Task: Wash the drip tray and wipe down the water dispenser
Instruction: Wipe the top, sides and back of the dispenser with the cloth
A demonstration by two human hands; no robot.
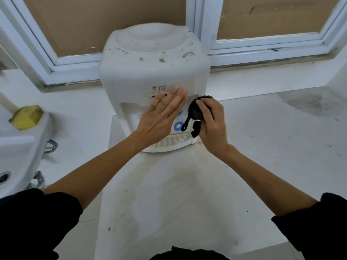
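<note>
- We are bracing the water dispenser [150, 76] on the desk [262, 128], left hand [159, 117] flat, fingers straight.
- The drip tray [172, 142] is sitting in its base; whether it is washed we cannot tell.
- Our right hand [210, 122] is gripping a black cloth [197, 111], wiping the front; its speckled top looks unwiped.

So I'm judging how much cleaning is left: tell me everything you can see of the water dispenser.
The water dispenser is a white plastic countertop unit, standing upright before the window with no bottle in its round top well. Its top is dusty and speckled with marks. The front bears a "TD" logo, an oval indicator panel, a recess with blue tap parts, and a slatted drip tray at the base. The left hand lies flat on the front; the right hand presses a black cloth against its right front corner.
</note>
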